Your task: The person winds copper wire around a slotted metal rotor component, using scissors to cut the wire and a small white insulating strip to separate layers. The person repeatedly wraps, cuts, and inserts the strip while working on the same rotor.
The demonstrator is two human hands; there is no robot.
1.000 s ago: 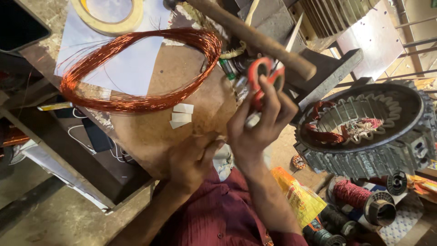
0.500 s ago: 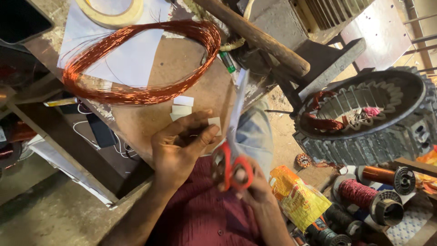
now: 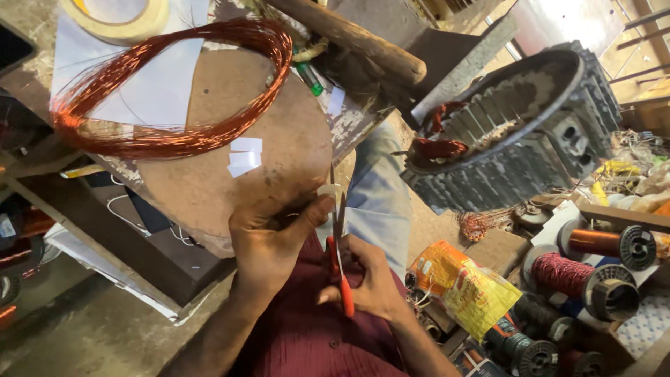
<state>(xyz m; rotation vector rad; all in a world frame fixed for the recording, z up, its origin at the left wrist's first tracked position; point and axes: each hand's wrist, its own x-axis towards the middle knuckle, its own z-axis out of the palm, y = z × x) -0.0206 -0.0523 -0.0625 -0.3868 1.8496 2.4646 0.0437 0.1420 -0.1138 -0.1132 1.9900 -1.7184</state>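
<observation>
My left hand (image 3: 272, 241) pinches a small white paper strip (image 3: 326, 191) at the edge of the round wooden board (image 3: 230, 181). My right hand (image 3: 366, 276) grips red-handled scissors (image 3: 339, 269), blades pointing up at that strip. Three cut white paper pieces (image 3: 244, 156) lie on the board. A coil of copper wire (image 3: 174, 91) rests across the board and a white sheet (image 3: 150, 84).
A large grey motor stator (image 3: 516, 132) with red windings sits to the right. Spools of wire (image 3: 600, 279), a yellow plastic bag (image 3: 464, 290), a roll of tape (image 3: 115, 17) and a wooden hammer handle (image 3: 349, 38) lie around.
My right hand brought the scissors down from in front of the camera to my lap. My left hand picked up a paper strip, and the blades now meet it.
</observation>
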